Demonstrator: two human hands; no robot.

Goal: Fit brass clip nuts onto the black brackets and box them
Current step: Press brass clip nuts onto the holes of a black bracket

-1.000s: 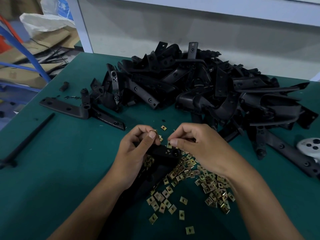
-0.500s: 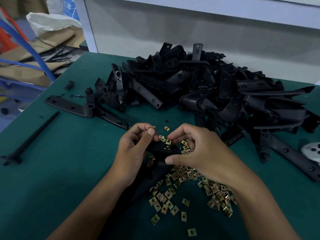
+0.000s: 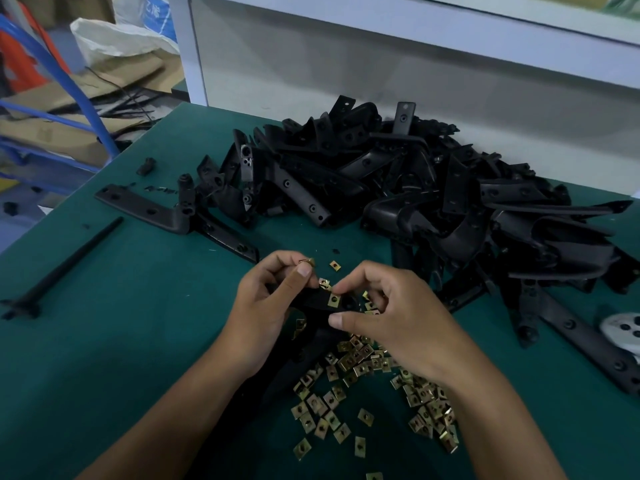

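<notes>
1. Fingers of the left hand [image 3: 263, 306] pinch a brass clip nut [image 3: 307, 261] and also grip the black bracket [image 3: 311, 327].
2. The right hand [image 3: 391, 317] pinches another clip nut [image 3: 333, 299] at the bracket's far end.
3. The bracket's long axis runs from near the person away toward the bracket pile [image 3: 415, 188].
4. Loose clip nuts [image 3: 360, 393] lie scattered on the green worktop [image 3: 121, 341] under the right wrist.

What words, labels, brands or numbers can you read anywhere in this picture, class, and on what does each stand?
Blue print on the white sack at the top left: some characters show, too blurred and cut off to read.
Black brackets, brass clip nuts, green table, cardboard: no lettering visible.
Nothing else in view carries readable text.
</notes>
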